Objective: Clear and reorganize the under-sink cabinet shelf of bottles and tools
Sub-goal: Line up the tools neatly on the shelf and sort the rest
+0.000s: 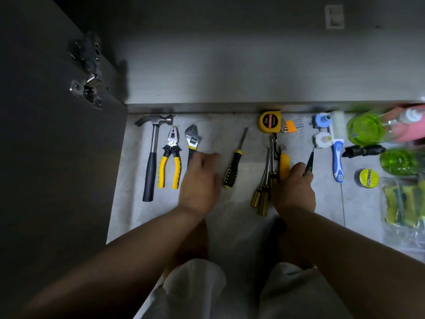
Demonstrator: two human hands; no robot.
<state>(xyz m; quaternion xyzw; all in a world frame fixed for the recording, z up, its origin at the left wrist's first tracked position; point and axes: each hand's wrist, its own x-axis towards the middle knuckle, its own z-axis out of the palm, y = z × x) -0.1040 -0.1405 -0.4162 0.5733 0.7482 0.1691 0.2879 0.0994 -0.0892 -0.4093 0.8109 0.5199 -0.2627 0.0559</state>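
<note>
Left hand, blurred, lies over the wrench handle; I cannot tell whether it grasps. Right hand pinches a thin dark tool, with screwdrivers just left of it. Bare floor runs beyond the left hand to the cabinet edge.

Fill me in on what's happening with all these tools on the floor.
A person is sorting tools into a row on the floor in front of an open cabinet. A hammer, pliers and a wrench lie side by side. The left hand, blurred, is over the wrench's handle; its grip is unclear. The right hand pinches a slim dark tool beside a bunch of screwdrivers. Green bottles sit far right.
</note>
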